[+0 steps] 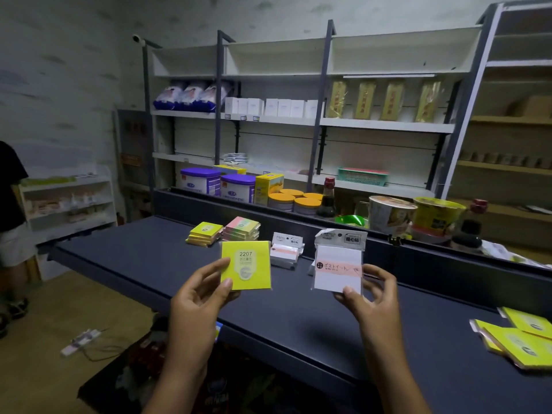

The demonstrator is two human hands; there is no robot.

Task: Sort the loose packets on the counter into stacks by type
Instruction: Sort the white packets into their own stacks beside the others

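While three stacks (239, 233) sit beyond them, left hand (198, 297) pinches a yellow packet (246, 264), right hand (372, 297) a white packet (339, 264); loose packets (519, 336) remain rightward.

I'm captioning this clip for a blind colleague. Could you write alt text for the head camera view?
Over a dark counter, the left hand holds a yellow packet and the right hand a white packet. Three sorted stacks lie behind, loose yellow packets at right.

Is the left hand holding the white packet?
No, the left hand holds a yellow packet; the right hand holds the white packet.
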